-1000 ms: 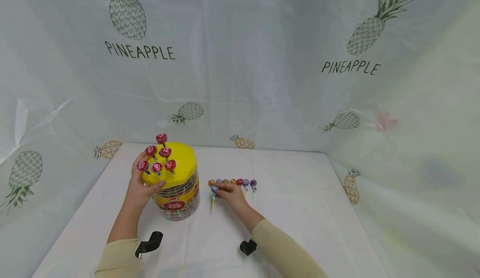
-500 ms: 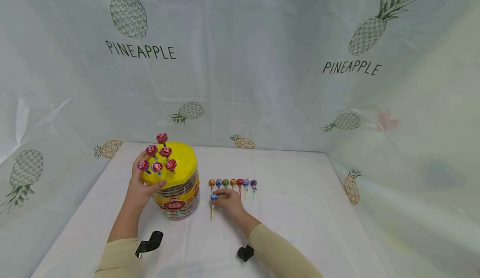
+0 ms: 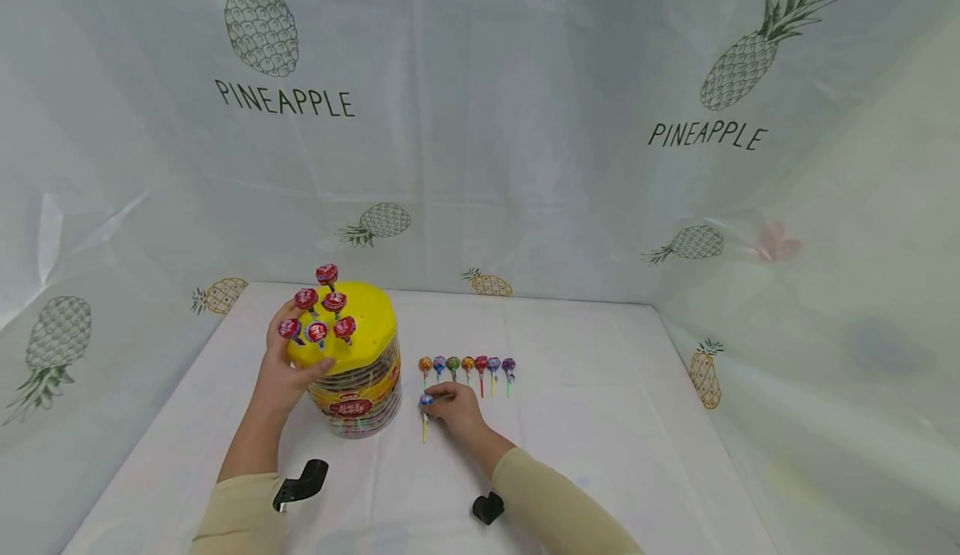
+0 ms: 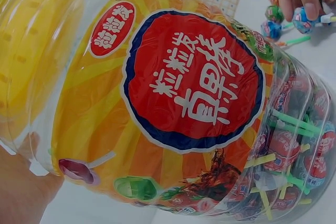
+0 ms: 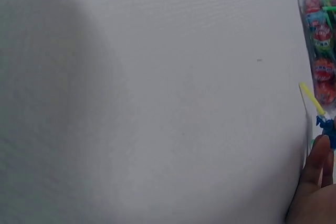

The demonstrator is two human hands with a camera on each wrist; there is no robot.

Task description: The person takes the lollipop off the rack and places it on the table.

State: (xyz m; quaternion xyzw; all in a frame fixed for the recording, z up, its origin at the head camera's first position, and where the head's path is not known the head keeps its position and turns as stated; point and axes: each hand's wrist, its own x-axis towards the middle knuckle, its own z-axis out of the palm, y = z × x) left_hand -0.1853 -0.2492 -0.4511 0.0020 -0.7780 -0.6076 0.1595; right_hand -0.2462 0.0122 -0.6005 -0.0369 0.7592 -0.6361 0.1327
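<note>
— Where do you stand?

— Your right hand (image 3: 457, 409) has its fingers pinched on a blue lollipop (image 3: 425, 402) lying on the surface (image 3: 600, 422), just in front of the row of six lollipops (image 3: 467, 365). Your left hand (image 3: 281, 372) curls round the yellow-lidded jar (image 3: 352, 372).

— What does the next move call for?

— Likely lifting the blue one, stick down, toward a free hole in the lid (image 3: 360, 322).

— The count?

— Six red lollipops (image 3: 321, 313) stand in the lid, six lie in the row, one is in your fingers.
</note>
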